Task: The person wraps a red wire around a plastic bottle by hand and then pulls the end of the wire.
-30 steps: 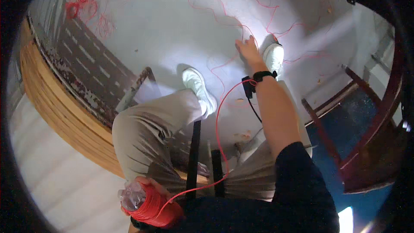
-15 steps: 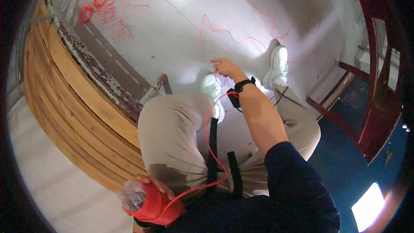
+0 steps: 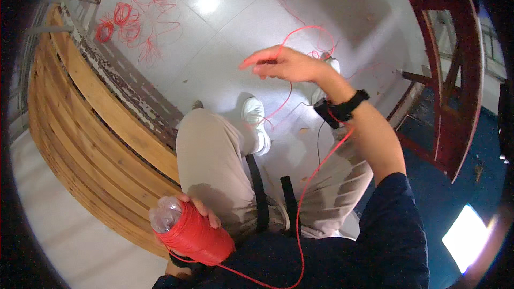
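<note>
My left hand (image 3: 206, 211) is closed round a spool of red cord (image 3: 198, 235), wound on what looks like a clear plastic bottle whose bare end sticks out. From the spool a single strand of cord (image 3: 301, 208) dips past my lap and rises to my right wrist. My right hand (image 3: 284, 65) is raised above the floor, its fingers stretched out to the left and the thumb below them. Cord loops over and behind this hand, with one arc on its far side and a length hanging toward my shoe. A black strap with a small box (image 3: 329, 113) sits on that wrist.
A slatted wooden bench (image 3: 101, 139) with a worn metal frame stands at the left. Tangled red cord (image 3: 123, 18) lies on the tiled floor (image 3: 214, 48) at the far left. At the right is a dark red wooden frame (image 3: 450, 75), with a bright white panel (image 3: 465, 238) nearer me.
My right hand has risen and come closer, its pointing fingers now stretched out. The cord has swung right and makes a wider loop. The spool in my left hand has turned slightly.
</note>
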Tool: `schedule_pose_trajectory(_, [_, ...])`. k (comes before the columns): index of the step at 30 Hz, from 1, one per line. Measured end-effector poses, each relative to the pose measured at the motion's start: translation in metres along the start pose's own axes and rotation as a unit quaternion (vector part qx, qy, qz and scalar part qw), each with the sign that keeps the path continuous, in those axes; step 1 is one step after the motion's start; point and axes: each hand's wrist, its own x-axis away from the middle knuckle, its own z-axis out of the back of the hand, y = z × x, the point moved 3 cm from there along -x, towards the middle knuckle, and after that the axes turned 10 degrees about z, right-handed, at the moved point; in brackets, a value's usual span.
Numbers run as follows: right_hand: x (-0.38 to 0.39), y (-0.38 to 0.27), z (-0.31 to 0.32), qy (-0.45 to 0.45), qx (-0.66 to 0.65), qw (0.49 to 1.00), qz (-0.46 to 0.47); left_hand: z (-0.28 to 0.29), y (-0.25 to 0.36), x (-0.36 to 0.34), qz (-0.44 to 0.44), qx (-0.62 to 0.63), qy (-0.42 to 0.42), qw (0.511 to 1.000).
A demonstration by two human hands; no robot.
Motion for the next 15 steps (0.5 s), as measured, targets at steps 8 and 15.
schedule_pose_trajectory(8, [0.085, -0.17, -0.017, 0.146, 0.114, 0.981, 0.053, -0.051, -0.007, 0.029, -0.049, -0.064, -0.013, 0.997])
schedule_pose_trajectory(15, [0.179, -0.256, -0.082, 0.257, 0.042, 0.965, 0.022, -0.059, -0.022, 0.073, -0.038, -0.059, -0.063, 0.996])
